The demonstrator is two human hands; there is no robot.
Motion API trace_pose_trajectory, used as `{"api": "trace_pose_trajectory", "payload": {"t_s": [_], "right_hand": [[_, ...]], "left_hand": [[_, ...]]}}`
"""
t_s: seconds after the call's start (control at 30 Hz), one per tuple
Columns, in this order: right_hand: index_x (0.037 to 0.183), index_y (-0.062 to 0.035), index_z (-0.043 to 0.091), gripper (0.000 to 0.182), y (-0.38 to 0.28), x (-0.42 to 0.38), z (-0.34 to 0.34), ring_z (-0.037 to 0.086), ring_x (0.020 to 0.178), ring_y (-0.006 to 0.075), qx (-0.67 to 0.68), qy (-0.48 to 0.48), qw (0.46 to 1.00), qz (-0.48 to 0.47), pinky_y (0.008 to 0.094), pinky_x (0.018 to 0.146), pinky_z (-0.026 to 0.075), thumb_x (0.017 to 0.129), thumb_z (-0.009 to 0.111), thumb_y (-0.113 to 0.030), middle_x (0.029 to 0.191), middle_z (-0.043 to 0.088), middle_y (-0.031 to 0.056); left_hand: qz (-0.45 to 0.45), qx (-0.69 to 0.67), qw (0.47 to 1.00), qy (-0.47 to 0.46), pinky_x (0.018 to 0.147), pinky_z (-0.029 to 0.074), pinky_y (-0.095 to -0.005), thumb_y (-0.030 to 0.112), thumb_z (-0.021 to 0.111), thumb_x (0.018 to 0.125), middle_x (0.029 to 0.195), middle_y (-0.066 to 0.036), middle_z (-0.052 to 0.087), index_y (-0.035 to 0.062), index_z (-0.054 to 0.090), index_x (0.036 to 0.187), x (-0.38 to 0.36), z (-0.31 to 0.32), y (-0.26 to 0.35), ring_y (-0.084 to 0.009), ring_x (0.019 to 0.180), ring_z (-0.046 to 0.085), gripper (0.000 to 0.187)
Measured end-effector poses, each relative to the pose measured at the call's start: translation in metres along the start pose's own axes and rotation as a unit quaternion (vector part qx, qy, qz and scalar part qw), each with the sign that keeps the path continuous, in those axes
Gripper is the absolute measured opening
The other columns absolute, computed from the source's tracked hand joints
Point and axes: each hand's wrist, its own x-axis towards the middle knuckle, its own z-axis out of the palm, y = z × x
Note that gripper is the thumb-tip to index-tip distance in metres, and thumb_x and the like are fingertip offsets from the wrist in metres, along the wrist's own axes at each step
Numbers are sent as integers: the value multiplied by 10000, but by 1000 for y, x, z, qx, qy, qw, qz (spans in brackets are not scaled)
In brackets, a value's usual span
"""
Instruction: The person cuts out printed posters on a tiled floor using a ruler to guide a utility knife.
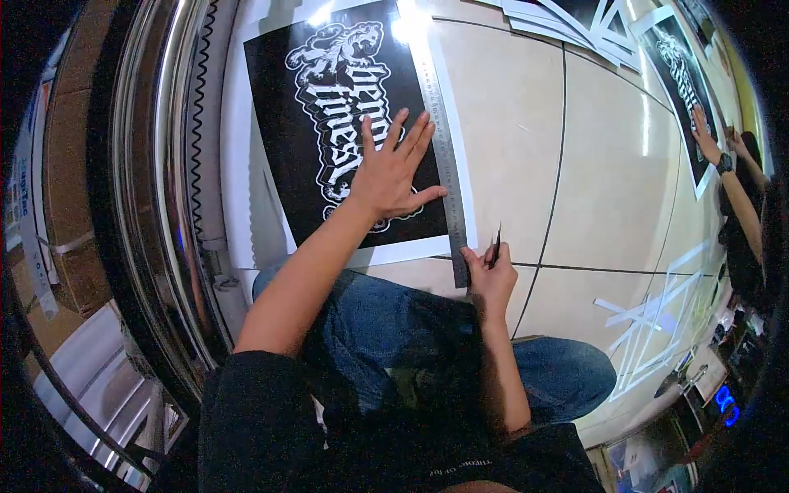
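A black printed sheet (349, 90) with white lettering and a lion crest lies on the tiled floor in front of my crossed legs, its white margin showing. My left hand (388, 177) presses flat on the print with fingers spread, its thumb reaching the metal ruler (445, 152). That ruler runs along the print's right edge and extends past the bottom margin. Beside the ruler's near end, my right hand (495, 283) is closed around a slim cutter knife (496, 245), its blade pointing up and away from me. The right thumb is at the ruler's edge.
Another person's hand (705, 141) rests on a similar black print (678, 78) at the right. White offcut strips (657, 316) lie scattered at lower right. More white sheets (546, 20) are at the top. Metal rollers (164, 156) and a coiled cord (196, 123) stand close on the left.
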Motion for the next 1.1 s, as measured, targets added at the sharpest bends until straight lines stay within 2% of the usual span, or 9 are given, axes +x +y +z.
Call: {"api": "trace_pose_trajectory", "payload": {"t_s": [0.37, 0.57, 0.7, 0.77, 1.03, 1.1], "right_hand": [[798, -33, 468, 443, 1, 2, 2, 554, 527, 253, -14, 4, 1000, -6, 356, 531, 454, 799, 835, -282, 609, 560, 118], [802, -35, 471, 424, -2, 1, -1, 544, 520, 241, 16, -6, 1000, 1, 354, 523, 445, 810, 825, -267, 603, 551, 115], [801, -36, 474, 414, -5, -1, -3, 548, 517, 242, 19, 7, 999, -26, 359, 523, 445, 813, 821, -261, 602, 556, 118], [804, -36, 480, 404, -7, -1, -4, 569, 520, 261, 12, 2, 999, -32, 371, 522, 451, 813, 817, -257, 607, 567, 123], [814, -30, 491, 403, 1, -1, -2, 611, 576, 315, 10, 24, 996, -80, 405, 547, 465, 802, 817, -266, 630, 584, 147], [817, -29, 490, 402, 3, -1, -1, 615, 583, 331, 20, 22, 997, -78, 415, 555, 467, 801, 816, -263, 639, 591, 151]], "left_hand": [[-1, -11, 1000, -4, 1115, 23, -737, 805, 434, 833, 1640, -86, 185, 65, 215, 1562, 1, 0, -1, -345, 1500, 153, 1061], [2, 8, 1000, -3, 1115, 12, -737, 800, 423, 839, 1640, -101, 177, 43, 217, 1556, 1, 0, 1, -352, 1504, 134, 1063], [5, 17, 1000, 2, 1118, 5, -732, 797, 422, 839, 1634, -118, 186, 28, 219, 1551, 1, -1, 1, -355, 1503, 136, 1067], [1, 11, 1000, 7, 1123, 3, -728, 784, 389, 862, 1641, -94, 180, 39, 228, 1555, 0, 0, 1, -331, 1512, 119, 1030], [5, 9, 999, 38, 1125, 3, -719, 795, 415, 851, 1639, -93, 183, 57, 204, 1562, 0, 4, 1, -338, 1508, 132, 1046], [-4, 10, 1000, 9, 1121, 2, -724, 804, 419, 842, 1645, -89, 161, 66, 187, 1568, 0, 3, 1, -334, 1511, 118, 1061]]}}
